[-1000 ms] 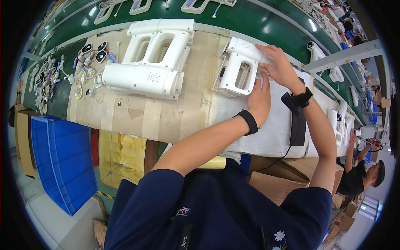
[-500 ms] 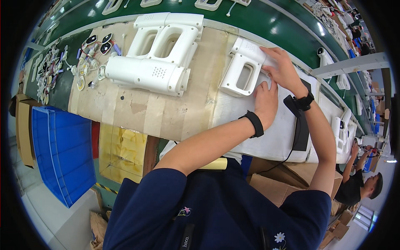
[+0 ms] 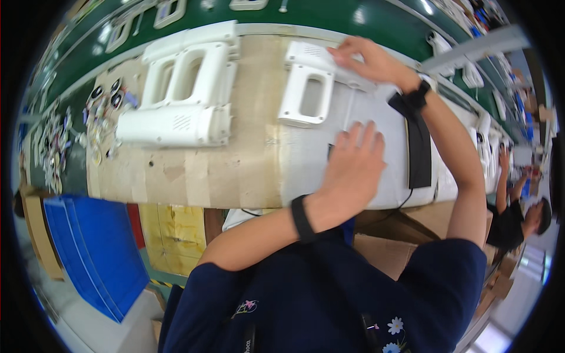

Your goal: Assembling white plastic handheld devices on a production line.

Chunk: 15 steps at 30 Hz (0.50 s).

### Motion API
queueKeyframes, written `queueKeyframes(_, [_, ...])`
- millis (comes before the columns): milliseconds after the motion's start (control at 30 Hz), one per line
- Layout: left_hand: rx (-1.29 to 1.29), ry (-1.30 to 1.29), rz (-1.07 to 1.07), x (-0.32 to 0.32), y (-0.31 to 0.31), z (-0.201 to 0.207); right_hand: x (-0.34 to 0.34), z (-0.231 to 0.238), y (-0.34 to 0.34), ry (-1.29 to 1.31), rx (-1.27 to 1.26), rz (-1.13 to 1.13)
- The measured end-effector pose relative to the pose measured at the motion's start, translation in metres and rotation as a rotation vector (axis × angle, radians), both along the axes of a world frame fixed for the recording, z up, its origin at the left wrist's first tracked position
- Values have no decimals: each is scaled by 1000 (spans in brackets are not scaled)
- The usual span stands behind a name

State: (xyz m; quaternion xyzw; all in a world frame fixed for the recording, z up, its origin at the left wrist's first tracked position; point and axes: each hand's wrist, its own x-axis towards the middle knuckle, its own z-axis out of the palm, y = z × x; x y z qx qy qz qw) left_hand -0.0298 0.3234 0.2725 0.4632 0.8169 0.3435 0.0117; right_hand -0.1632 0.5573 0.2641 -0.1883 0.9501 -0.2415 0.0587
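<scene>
A white plastic housing (image 3: pixel 306 97) with a barrel-like top and a looped handle lies on the white mat in front of me. My right hand (image 3: pixel 374 62) is at the far side of its barrel, fingers bent and thumb and fingertips closed on the upper edge; the picture is slightly blurred there. Nearer to me, my left hand (image 3: pixel 353 167) is apart from the housing, fingers spread over the mat and nothing seen in them. A small dark piece shows beside its fingers; I cannot make out what it is.
Stacked white housings (image 3: pixel 176 126) stand left of the mat. Beyond them lie wired small parts (image 3: pixel 103 132). A black strip-shaped object (image 3: pixel 419 153) with a cord lies right of my hands. A blue bin (image 3: pixel 97 253) stands below the table's left side. Another person works at far right.
My left hand has come off the housing and moved back toward me, opening. My right hand has shifted to the barrel's far edge. The view has swung, so the table sits further left.
</scene>
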Motion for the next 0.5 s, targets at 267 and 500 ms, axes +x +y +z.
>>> queueKeyframes(267, [-15,-81,504,-93,-35,-44,-6,-36,-38,64,145,-686])
queueKeyframes(500, [-130,-398,393,-114,-28,-59,-17,-38,-25,55,129,-596])
